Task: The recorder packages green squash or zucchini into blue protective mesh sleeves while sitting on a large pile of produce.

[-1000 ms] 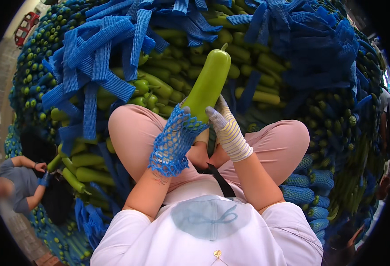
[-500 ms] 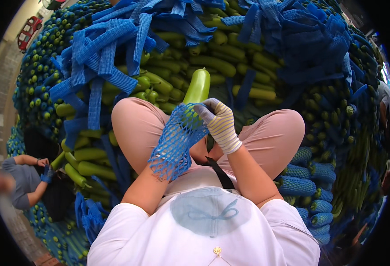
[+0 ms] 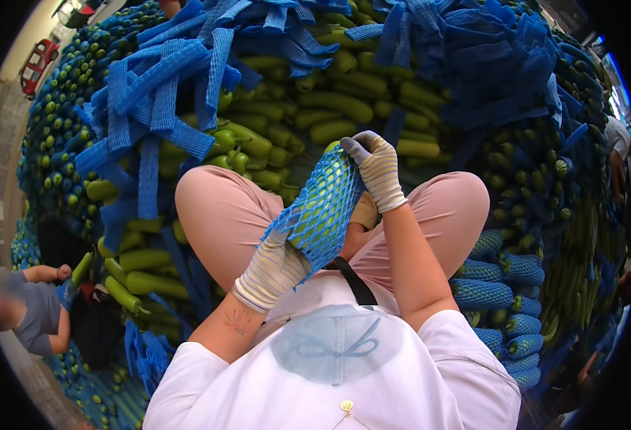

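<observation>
Fingers (image 3: 352, 147) of the right hand (image 3: 377, 169) pinch the upper rim of a blue mesh sleeve (image 3: 321, 212). The left hand (image 3: 272, 266) meets its lower end, fingers partly hidden, so I cannot tell how they close. Inside the sleeve, tilted, sits a green gourd (image 3: 332, 147), its tip showing, above pink-trousered legs (image 3: 211, 215). Beyond lie loose gourds (image 3: 337, 104) and flat blue nets (image 3: 165, 86); netted gourds (image 3: 481, 294) stack to the right.

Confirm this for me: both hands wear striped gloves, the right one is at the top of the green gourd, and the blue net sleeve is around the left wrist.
One part is wrong: the blue net sleeve is around the green gourd, as the head view shows. The right hand at the gourd's top and the striped gloves are correct.
</observation>
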A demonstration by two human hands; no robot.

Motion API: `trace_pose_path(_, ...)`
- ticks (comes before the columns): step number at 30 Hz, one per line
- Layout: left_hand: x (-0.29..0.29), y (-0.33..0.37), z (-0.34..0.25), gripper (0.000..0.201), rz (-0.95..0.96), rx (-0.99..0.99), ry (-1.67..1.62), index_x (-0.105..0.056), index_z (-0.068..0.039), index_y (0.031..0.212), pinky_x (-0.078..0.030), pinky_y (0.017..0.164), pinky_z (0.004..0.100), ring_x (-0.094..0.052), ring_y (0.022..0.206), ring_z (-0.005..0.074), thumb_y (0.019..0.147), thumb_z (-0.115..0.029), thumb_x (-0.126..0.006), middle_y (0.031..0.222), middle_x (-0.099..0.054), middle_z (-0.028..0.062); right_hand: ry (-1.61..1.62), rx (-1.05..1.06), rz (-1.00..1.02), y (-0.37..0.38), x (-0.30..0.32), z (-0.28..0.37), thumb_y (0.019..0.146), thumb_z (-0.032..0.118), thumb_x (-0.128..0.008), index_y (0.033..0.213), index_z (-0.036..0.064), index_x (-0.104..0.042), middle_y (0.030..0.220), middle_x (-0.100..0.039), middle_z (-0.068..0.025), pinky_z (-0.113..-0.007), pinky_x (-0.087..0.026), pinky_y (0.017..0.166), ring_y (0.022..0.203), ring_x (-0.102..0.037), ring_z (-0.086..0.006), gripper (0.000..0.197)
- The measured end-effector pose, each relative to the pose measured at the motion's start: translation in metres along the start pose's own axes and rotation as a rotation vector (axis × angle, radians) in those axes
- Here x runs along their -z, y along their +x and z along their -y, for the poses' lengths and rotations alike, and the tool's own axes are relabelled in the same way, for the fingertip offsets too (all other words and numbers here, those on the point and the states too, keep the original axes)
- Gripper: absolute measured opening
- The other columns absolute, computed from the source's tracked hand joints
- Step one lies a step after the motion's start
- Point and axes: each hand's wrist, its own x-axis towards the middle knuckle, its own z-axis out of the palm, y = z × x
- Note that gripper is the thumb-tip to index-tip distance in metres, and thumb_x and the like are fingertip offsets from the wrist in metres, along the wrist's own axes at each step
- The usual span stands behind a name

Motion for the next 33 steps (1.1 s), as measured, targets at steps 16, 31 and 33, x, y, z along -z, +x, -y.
trace_pose_path(16, -0.027, -0.020, -0.011, 0.077, 0.194, -0.100, 0.716, -0.035, -0.002, 0.136, -0.038, 0.098, 0.0380, -0.043, 0.121, 0.0242, 0.072, -0.019, -0.074, 0.129, -0.046, 0.0135, 1.284, -0.605, 0.220, -0.078, 0.023, 0.028, 0.075, 0.037, -0.071, 0.123, 0.0047, -0.048, 0.110, -0.060, -0.0129, -0.040, -0.047, 0.091, 0.097, -0.060, -0.0256, 0.062)
trace_pose_path(31, 0.036, 0.021, -0.064, 0.046, 0.047, -0.366, 0.440, -0.037, -0.004, 0.134, -0.043, 0.094, 0.0346, -0.053, 0.111, 0.0217, 0.095, -0.027, -0.044, 0.124, -0.052, 0.0118, 0.502, -0.212, -1.174, -0.242, 0.383, 0.034, 0.069, 0.040, -0.074, 0.118, 0.0046, -0.052, 0.110, -0.060, -0.0131, -0.044, -0.047, 0.088, 0.098, -0.058, -0.0292, 0.064)
trace_pose_path(33, 0.044, 0.031, -0.067, 0.043, -0.006, -0.425, 0.414, -0.039, -0.005, 0.133, -0.042, 0.095, 0.0352, -0.054, 0.109, 0.0201, 0.095, -0.025, -0.043, 0.122, -0.054, 0.0108, 0.383, -0.374, -1.375, -0.278, 0.464, -0.012, 0.065, 0.044, -0.075, 0.129, 0.0036, -0.042, 0.121, -0.053, -0.0157, -0.047, -0.042, 0.095, 0.106, -0.054, -0.0323, 0.082)
